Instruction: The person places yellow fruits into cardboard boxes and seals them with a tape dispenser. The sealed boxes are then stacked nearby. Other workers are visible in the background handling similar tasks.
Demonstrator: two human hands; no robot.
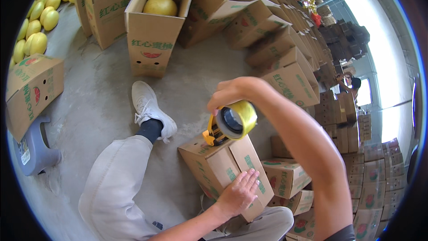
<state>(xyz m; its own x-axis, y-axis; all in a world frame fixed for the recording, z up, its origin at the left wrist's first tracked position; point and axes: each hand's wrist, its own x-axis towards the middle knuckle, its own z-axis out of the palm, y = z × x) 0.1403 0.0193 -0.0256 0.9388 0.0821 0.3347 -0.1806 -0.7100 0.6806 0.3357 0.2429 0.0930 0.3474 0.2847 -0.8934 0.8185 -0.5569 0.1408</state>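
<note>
A closed cardboard carton (230,165) with green print leans between my legs, its two top flaps meeting at a seam. My left hand (241,189) lies flat on those flaps, holding nothing. Above the carton's far end, my right hand (230,90) grips a yellow-and-black tape dispenser (214,134). It carries a thick roll of yellow packing tape (247,118). The dispenser's front end is at the carton's far edge; whether tape sticks there I cannot tell.
An open carton (152,43) holding a yellow pomelo (160,5) stands ahead, beside more open cartons (214,10). Pomelos (36,43) lie far left. A tilted carton (36,90) rests on a plastic stool (36,154). Closed cartons (284,175) stack at right; people (351,85) are farther off.
</note>
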